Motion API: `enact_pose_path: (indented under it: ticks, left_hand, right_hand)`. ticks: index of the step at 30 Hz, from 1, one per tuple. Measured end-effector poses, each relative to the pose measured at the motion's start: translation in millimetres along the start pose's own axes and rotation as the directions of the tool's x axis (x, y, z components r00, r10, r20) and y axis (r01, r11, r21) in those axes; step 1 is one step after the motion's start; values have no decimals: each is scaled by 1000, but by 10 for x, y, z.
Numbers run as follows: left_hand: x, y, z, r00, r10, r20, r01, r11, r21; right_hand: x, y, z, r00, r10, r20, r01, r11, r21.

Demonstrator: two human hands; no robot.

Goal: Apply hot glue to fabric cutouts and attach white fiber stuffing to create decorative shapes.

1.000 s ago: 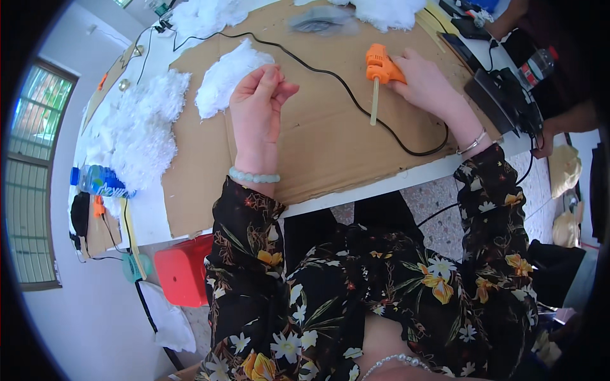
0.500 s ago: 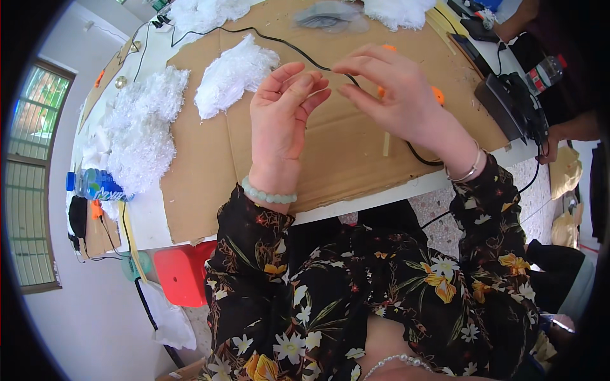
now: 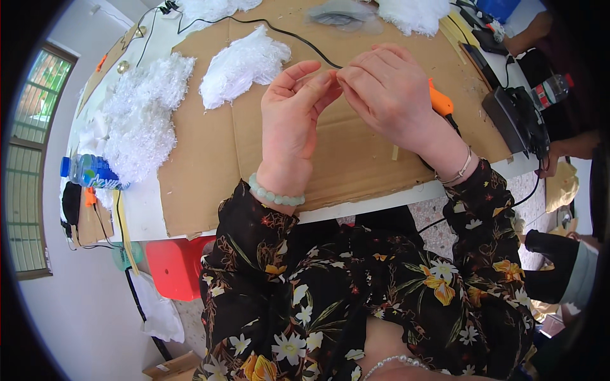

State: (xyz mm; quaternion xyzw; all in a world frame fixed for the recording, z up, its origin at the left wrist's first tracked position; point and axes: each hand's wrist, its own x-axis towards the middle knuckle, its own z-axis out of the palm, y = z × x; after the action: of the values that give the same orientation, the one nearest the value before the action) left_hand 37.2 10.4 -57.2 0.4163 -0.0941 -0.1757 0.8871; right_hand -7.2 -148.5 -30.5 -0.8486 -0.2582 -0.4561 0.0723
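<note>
Over the cardboard sheet [image 3: 305,171], both my hands are raised and meet at the fingertips. My left hand [image 3: 289,127] is closed, its thumb pressed against the curled fingers. My right hand [image 3: 391,98] pinches right beside the left thumb tip. Whatever lies between the fingertips is too small to make out. Behind my right wrist an orange tool [image 3: 441,100] with a black cord lies partly hidden. A tuft of white stringy fibre [image 3: 244,66] sits on the cardboard beyond my left hand.
More white fibre [image 3: 143,120] is heaped at the left, by a water bottle [image 3: 95,171]. Grey sheer pieces [image 3: 343,14] lie at the far edge. A black cable [image 3: 286,32] crosses the cardboard. At right are a dark box [image 3: 508,117] and another person's hand [image 3: 559,159]. A red stool [image 3: 171,270] stands below.
My right hand has moved in to the left hand, and its fingers have closed from spread to a pinch. The left hand stays pinched. The view has shifted slightly.
</note>
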Motion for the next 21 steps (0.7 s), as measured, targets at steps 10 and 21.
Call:
enact_pose_path:
  ticks: [10,21]
  left_hand:
    - [-29,2,71,1000,-14,24,12,996,94]
    - [78,53,-38,989,128,-79,-107,968,225]
  right_hand:
    - [-36,53,-23,989,145,1,-145,987,62]
    - [99,-134,-413,886,188,423,-451,554,699]
